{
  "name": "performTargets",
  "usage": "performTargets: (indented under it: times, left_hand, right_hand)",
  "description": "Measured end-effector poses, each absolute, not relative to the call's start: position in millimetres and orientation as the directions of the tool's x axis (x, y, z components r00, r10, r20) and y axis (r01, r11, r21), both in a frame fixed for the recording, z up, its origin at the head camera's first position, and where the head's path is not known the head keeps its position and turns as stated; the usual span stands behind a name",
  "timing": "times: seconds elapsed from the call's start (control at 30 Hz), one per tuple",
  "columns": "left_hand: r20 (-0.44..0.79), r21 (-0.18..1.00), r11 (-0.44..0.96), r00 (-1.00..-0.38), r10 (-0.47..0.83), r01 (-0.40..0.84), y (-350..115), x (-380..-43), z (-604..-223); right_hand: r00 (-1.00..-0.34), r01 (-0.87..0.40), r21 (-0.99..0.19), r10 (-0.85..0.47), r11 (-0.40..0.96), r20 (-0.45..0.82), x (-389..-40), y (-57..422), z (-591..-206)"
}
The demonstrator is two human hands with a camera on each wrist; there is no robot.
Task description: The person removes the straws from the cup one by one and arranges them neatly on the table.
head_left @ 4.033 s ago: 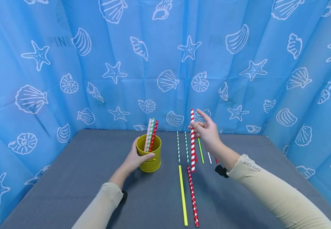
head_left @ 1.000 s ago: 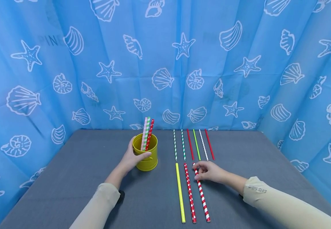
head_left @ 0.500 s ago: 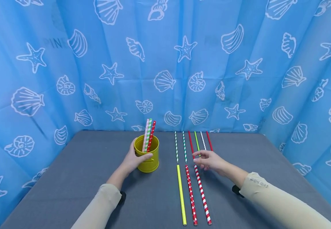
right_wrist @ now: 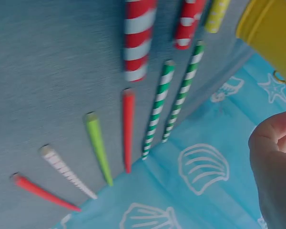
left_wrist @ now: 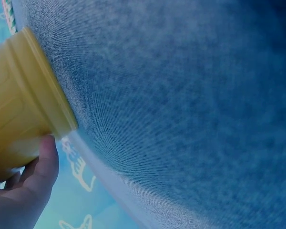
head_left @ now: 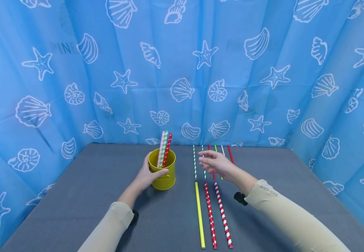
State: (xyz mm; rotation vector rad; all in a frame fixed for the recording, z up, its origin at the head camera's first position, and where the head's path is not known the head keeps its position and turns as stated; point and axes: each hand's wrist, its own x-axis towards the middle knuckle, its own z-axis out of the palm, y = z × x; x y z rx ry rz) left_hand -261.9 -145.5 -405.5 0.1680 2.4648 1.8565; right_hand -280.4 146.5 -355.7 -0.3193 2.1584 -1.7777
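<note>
My left hand (head_left: pixel 145 177) grips a small yellow bucket (head_left: pixel 164 182) from its left side, thumb over the front. A pink, a green-and-white striped and a red dotted straw (head_left: pixel 168 148) lean upright inside it. My right hand (head_left: pixel 221 167), holding nothing, hovers above the back row of thin straws with its fingers loosely bent. It partly hides that row in the head view. In front lie three thicker straws side by side: yellow (head_left: pixel 200 217), red with white spots (head_left: pixel 210 217) and red-and-white striped (head_left: pixel 223 217).
The back row shows in the right wrist view: two green-and-white striped straws (right_wrist: pixel 158 109), a red one (right_wrist: pixel 128 129), a lime green one (right_wrist: pixel 99 148), a white patterned one (right_wrist: pixel 66 169) and another red one (right_wrist: pixel 45 192). A blue shell-print curtain (head_left: pixel 182 70) hangs behind the grey table (head_left: pixel 90 182).
My right hand brought the red-and-white striped straw down beside the red spotted one and let go. It then rose and moved left. My left hand stays on the bucket.
</note>
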Motion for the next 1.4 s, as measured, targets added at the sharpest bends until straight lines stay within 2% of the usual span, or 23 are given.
performTargets:
  times: [0.2, 0.33, 0.5, 0.73, 0.93, 1.4]
  left_hand:
    - [0.018, 0.961, 0.272, -0.993, 0.114, 0.049, -146, -261, -406]
    - [0.027, 0.964, 0.26, -0.993, 0.118, 0.057, -145, -260, -405]
    - [0.028, 0.963, 0.263, -0.994, 0.104, 0.055, -144, -259, -404]
    - [0.038, 0.962, 0.263, -0.993, 0.111, 0.067, -144, -260, -405]
    - [0.041, 0.969, 0.239, -0.993, 0.114, 0.067, -143, -261, -405]
    - [0.055, 0.964, 0.255, -0.993, 0.102, 0.08, -143, -260, -405]
  right_hand:
    - [-0.937, 0.043, -0.986, -0.337, 0.164, -0.097, -289, 128, -351]
    - [-0.944, 0.099, -0.989, -0.304, 0.11, -0.128, -295, 115, -347]
    - [-0.94, 0.122, -0.991, -0.316, 0.048, -0.131, -303, 98, -346]
    - [-0.928, 0.101, -0.994, -0.355, 0.045, -0.11, -312, 72, -354]
    - [-0.935, 0.1, -0.993, -0.336, 0.069, -0.118, -315, 47, -355]
    - [-0.971, 0.141, -0.982, -0.179, 0.122, -0.161, -326, 15, -367]
